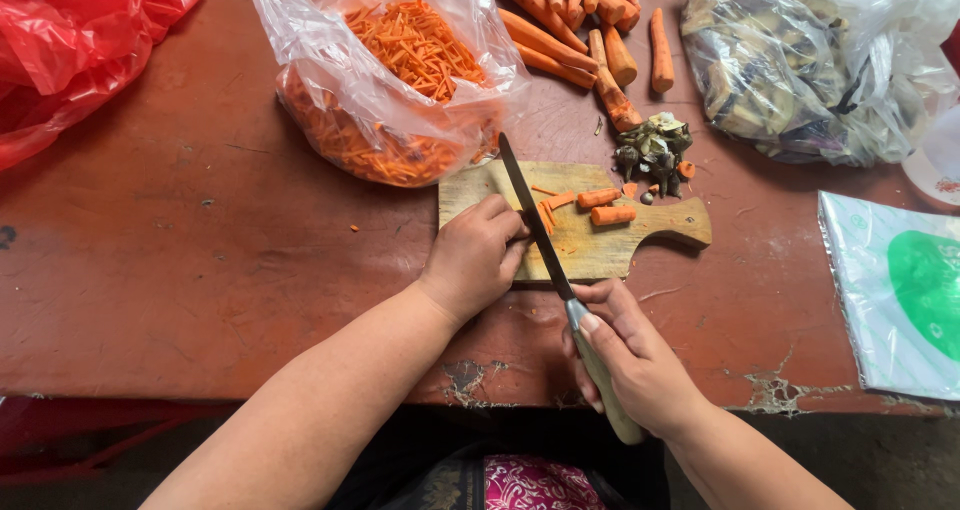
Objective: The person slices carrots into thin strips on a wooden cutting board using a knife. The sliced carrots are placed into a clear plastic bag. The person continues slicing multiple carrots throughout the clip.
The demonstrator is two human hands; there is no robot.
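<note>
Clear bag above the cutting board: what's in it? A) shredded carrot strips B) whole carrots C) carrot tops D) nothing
A: the clear plastic bag lies open behind the wooden cutting board, filled with thin orange shredded carrot strips; the whole carrots lie loose on the table beside it.

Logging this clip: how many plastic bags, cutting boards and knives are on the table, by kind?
Plastic bags: 3 (red bag, clear bag of shredded carrot, clear bag of dark pieces)
Cutting board: 1
Knife: 1
Total: 5

On the desk (200, 240), the left hand (473, 255) steadies carrot strips (545, 213) on a cutting board (600, 245) while the right hand (632, 360) grips a knife (535, 225)
</note>
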